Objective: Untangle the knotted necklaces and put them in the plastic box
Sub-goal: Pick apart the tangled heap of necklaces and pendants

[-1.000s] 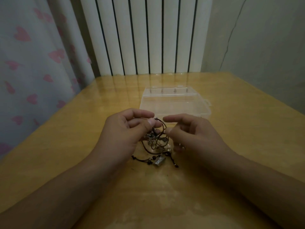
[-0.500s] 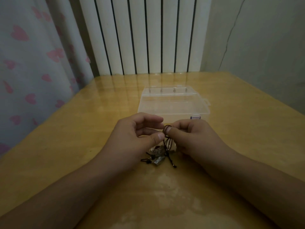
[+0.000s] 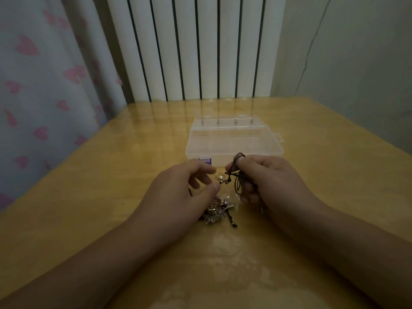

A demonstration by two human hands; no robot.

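The hands have drawn apart: the right hand (image 3: 270,181) pinches the black cord (image 3: 238,172), while the left hand (image 3: 185,192), fingers loosely curled, touches its end. The tangle (image 3: 217,211) lies at 6 o'clock of the still-empty box (image 3: 234,141).

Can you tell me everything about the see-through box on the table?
The clear plastic box is a shallow rectangle with rounded corners. It rests flat on the glossy yellow wooden table, just beyond both hands, touching neither. A small purple latch sits on its near edge and a clear tab sticks out on the right. Four small pegs show along the far side. Whether its lid is open cannot be told. No necklace shows inside.
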